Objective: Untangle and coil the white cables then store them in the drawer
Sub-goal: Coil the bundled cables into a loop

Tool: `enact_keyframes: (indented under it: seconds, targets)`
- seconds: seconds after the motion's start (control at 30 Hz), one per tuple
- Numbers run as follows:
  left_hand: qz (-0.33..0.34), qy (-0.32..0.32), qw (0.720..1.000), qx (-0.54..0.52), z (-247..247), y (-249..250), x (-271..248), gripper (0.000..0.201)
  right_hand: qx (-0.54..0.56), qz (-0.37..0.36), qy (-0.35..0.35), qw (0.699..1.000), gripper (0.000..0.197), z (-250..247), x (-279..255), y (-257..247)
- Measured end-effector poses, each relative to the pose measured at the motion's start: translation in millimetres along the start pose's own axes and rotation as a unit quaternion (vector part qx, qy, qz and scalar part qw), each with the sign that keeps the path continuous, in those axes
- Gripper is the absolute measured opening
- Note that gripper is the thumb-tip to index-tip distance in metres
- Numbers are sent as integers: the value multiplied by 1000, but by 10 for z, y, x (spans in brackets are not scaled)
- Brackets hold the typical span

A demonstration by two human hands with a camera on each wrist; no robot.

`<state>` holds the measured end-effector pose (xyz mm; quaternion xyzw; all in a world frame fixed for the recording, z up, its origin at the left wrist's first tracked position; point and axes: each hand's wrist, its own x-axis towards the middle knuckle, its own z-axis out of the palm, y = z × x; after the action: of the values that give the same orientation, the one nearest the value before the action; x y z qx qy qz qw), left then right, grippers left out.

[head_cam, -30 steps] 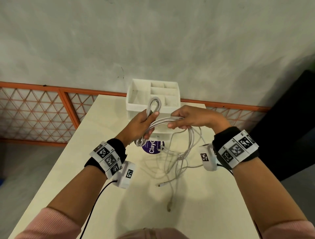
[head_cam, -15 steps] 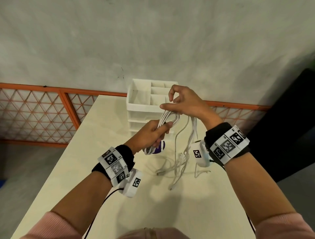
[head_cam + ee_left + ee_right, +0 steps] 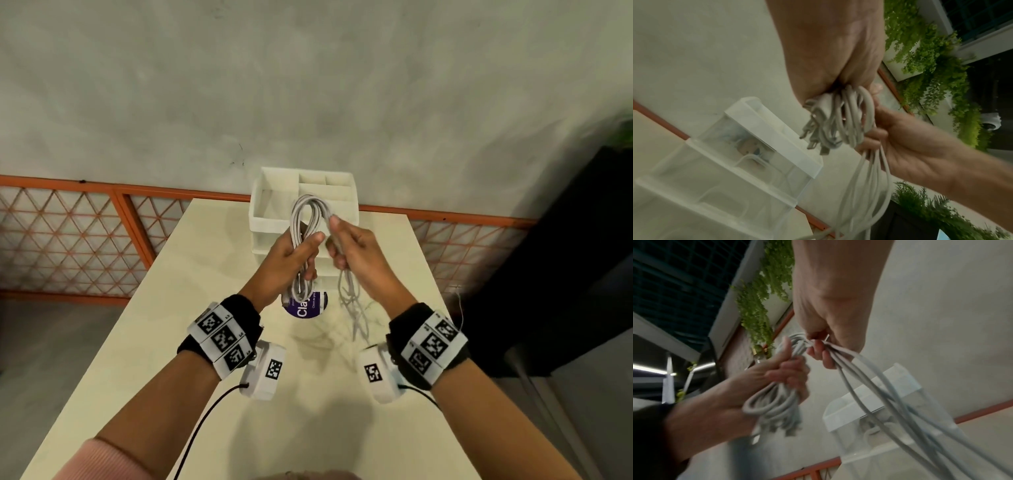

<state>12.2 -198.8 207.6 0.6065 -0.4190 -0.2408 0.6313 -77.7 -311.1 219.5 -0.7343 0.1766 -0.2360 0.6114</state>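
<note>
Left hand [image 3: 286,262] grip: fingers curled round the coiled white cables [image 3: 308,219] at frame centre, loops projecting above and below the fist. Right hand [image 3: 352,250] grip: pinching the loose strands just right of the coil; these hang down to the counter [image 3: 212,274]. The left wrist view alone shows several connector plugs [image 3: 818,138] bunched at the coil. The white drawer unit [image 3: 260,212] stands behind. A purple round label [image 3: 306,306] reads "Cla", the rest hidden.
</note>
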Motion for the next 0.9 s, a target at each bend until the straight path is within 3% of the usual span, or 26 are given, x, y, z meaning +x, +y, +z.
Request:
enact_keyframes:
  seconds: [0.13, 0.33, 0.6, 0.7, 0.77, 0.9]
  targets:
    - [45, 4, 999, -9, 62, 40, 27, 20, -25, 56, 4, 998, 48, 148, -16, -67]
    - [16, 49, 999, 14, 50, -24, 32, 32, -76, 92, -35, 992, 48, 160, 20, -122]
    - [-13, 77, 997, 22, 105, -113, 59, 43, -136, 86, -148, 976, 61, 72, 12, -66]
    - [-17, 167, 986, 1, 33, -194, 152, 38, -152, 85, -111, 978, 51, 20, -3, 41]
    - [-7, 231, 973, 6, -19, -244, 212, 38, -143, 45, -81, 985, 40, 7, -23, 92]
    - [14, 321, 946, 35, 41, -292, 252, 30, -105, -10, -102, 989, 27, 66, -60, 67]
